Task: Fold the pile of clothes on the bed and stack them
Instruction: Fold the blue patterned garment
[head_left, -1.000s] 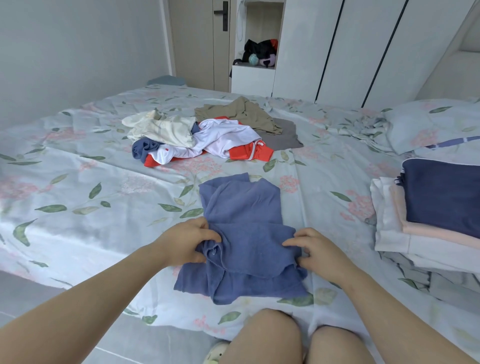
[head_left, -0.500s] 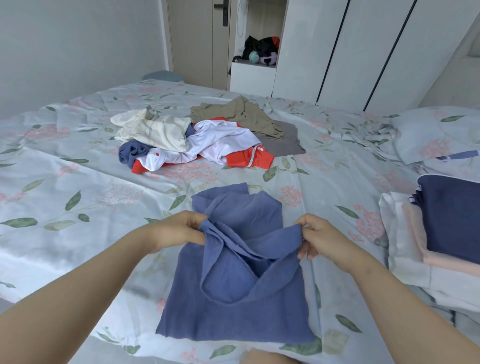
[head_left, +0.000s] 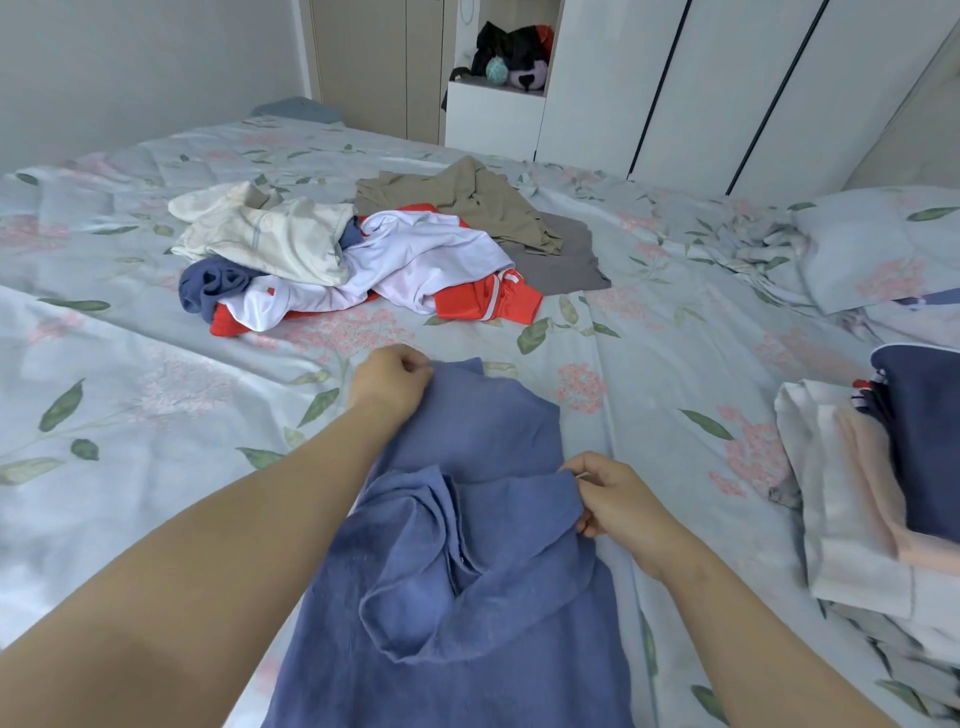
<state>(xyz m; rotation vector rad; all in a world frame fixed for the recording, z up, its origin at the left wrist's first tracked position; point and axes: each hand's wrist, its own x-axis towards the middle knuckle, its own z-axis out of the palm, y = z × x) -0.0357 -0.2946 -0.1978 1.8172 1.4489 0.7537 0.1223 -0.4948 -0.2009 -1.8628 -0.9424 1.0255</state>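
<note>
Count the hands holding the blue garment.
2: the left hand pinches the blue garment at its far corner; the right hand grips its right edge, nearer the person. None hidden.

We have one head view, looking forward and down, close over the bed (head_left: 156, 364), wardrobe (head_left: 779, 93) behind.

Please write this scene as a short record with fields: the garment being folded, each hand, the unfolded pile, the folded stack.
in work: blue garment, lying on the bed, rumpled in the middle
left hand: pinches the garment's far corner
right hand: pinches the garment's right edge
pile: unfolded, beyond the garment, apart from it
stack: folded, at the right edge of the view
</note>
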